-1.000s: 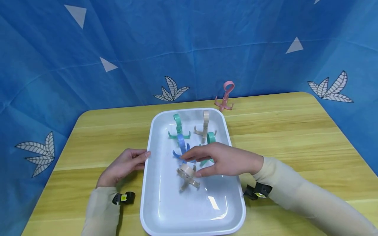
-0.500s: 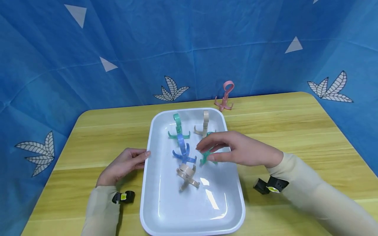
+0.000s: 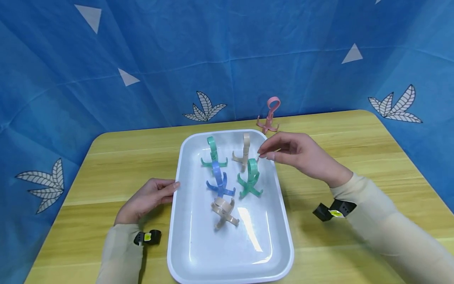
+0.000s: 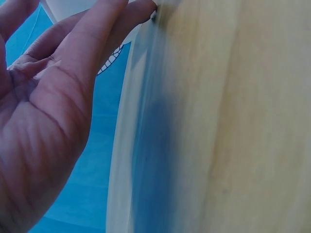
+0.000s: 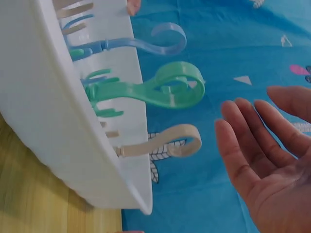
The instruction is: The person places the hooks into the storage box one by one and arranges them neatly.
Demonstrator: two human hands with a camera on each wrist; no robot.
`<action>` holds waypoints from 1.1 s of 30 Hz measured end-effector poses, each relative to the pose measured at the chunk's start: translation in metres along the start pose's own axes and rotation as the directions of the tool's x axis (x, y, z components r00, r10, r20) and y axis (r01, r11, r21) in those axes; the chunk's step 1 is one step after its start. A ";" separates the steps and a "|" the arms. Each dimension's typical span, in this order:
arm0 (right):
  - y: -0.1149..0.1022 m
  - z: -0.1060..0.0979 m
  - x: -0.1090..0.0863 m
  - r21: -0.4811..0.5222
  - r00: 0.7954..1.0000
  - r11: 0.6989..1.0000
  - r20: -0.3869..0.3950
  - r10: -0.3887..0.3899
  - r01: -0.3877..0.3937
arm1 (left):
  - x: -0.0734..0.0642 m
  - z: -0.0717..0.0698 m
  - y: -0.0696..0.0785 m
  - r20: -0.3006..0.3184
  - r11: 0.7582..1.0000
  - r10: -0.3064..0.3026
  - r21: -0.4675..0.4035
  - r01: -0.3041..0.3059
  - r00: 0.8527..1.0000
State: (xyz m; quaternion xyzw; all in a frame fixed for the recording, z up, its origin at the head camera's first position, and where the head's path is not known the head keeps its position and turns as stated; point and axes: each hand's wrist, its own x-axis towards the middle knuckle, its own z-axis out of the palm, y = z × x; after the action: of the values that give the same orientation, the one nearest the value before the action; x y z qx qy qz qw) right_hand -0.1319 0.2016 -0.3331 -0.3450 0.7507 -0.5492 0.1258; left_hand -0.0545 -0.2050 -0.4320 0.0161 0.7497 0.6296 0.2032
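Note:
A white tray (image 3: pixel 205 252) holds several hanging hooks with looped tops and prongs. Toward the back are a green hook (image 3: pixel 214 154) and a beige hook (image 3: pixel 246 146); in the middle, a blue hook (image 3: pixel 220 183) and a second green hook (image 3: pixel 252 177); nearest, another beige hook (image 3: pixel 224 208). My left hand (image 3: pixel 150 197) pinches the tray's left rim, thumb on top. My right hand (image 3: pixel 298 156) hovers over the tray's right edge, holding nothing. In the right wrist view that hand (image 5: pixel 272 160) has loosely bent fingers, apart from the hooks.
A pink hook (image 3: pixel 269 122) stands on the wooden table (image 3: pixel 340 150) behind the tray's back right corner. A blue curtain (image 3: pixel 163 59) with leaf and triangle prints hangs along the table's back edge.
My right hand has left the middle of the tray, moving right and back past the near green hook to the tray's right edge. The left hand and the hooks have stayed put.

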 end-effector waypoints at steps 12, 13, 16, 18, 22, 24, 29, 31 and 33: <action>0.015 -0.018 0.011 0.126 0.971 0.992 -0.240 0.017 0.013 | 0.000 -0.002 -0.003 0.026 0.999 0.023 -0.024 -0.022 0.999; 0.016 -0.018 0.012 0.143 0.967 0.990 -0.256 0.019 0.018 | -0.001 -0.002 -0.003 0.026 0.999 0.025 -0.028 -0.025 0.999; 0.018 -0.021 0.016 0.176 0.951 0.984 -0.308 0.034 0.022 | -0.001 -0.003 -0.003 0.032 0.999 0.036 -0.030 -0.035 0.999; 0.019 -0.022 0.018 0.177 0.940 0.984 -0.339 0.046 0.016 | 0.000 -0.003 -0.003 0.034 0.999 0.043 -0.028 -0.042 0.998; 0.020 -0.024 0.024 0.136 0.923 0.991 -0.382 0.045 0.008 | 0.001 -0.003 -0.004 0.032 0.999 0.044 -0.025 -0.043 0.999; 0.020 -0.026 0.027 0.109 0.914 0.994 -0.405 0.034 0.011 | 0.001 -0.002 -0.004 0.025 0.999 0.038 -0.026 -0.037 0.999; 0.026 -0.030 0.035 0.071 0.867 0.997 -0.498 0.018 0.020 | 0.001 -0.002 -0.003 0.012 0.999 0.025 -0.028 -0.024 1.000; 0.030 -0.031 0.038 0.083 0.847 0.996 -0.531 0.026 0.021 | 0.001 -0.001 -0.003 0.009 0.999 0.019 -0.029 -0.019 1.000; 0.035 -0.033 0.041 0.090 0.833 0.996 -0.553 0.035 0.017 | 0.001 -0.001 -0.003 0.007 1.000 0.014 -0.027 -0.014 1.000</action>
State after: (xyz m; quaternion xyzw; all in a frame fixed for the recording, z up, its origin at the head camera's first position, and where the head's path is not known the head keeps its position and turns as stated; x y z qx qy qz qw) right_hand -0.1938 0.2047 -0.3448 -0.1617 0.7309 -0.6584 -0.0786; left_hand -0.0552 -0.2062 -0.4348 0.0208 0.7403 0.6409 0.2018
